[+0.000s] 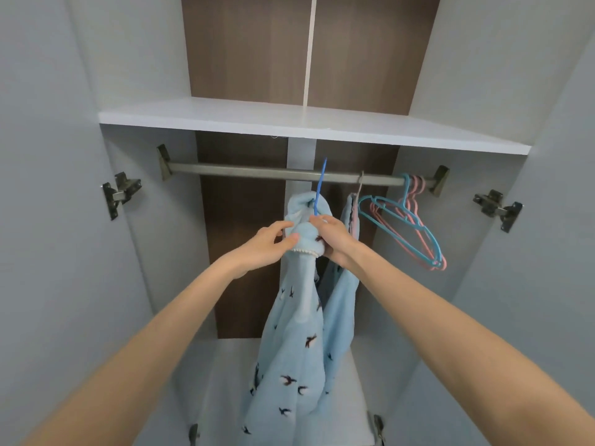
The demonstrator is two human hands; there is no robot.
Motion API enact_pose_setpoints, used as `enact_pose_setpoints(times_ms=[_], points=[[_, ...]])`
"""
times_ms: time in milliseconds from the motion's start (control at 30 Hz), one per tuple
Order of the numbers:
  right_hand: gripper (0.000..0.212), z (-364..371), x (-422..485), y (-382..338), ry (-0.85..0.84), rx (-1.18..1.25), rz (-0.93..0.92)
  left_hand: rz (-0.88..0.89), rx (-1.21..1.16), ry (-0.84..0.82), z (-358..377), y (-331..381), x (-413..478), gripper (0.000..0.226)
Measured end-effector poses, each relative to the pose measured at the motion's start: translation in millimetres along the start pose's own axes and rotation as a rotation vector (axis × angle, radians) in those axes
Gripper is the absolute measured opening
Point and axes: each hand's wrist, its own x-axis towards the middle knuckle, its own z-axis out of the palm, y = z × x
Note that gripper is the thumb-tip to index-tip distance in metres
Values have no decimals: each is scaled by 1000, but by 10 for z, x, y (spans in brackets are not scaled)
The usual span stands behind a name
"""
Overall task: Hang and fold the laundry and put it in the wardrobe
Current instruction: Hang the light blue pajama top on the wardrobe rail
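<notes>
Left hand [273, 243] and right hand [331, 236] are gripping the robe [289, 349] at its bunched collar, hook [320, 188] pointing to the rod [241, 170] at 12 o'clock — fabric is looking soft, floppy, best held there.

a light blue garment [289, 349] printed with small dark birds hangs at centre frame from a blue hanger [320, 188], its pearl-trimmed collar bunched and its body trailing to the lower edge. the hanger's hook rises across the metal rail [241, 170] of the open wardrobe [289, 120]; whether it is hooked on cannot be told. on the rail's right end hang blue and pink empty hangers [409, 226], with a second garment [348, 207] just left of them.
</notes>
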Motion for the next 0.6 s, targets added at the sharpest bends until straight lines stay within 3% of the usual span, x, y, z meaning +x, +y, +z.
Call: enact_pose_setpoints(times_ms=[300,600], points=[[29,-102,1060,-63,7,-141,4,63,13,-2,46,-301,1039,70],[23,-166,1535,148,8,-278,70,1,-7,-80,163,-576,1447,71]])
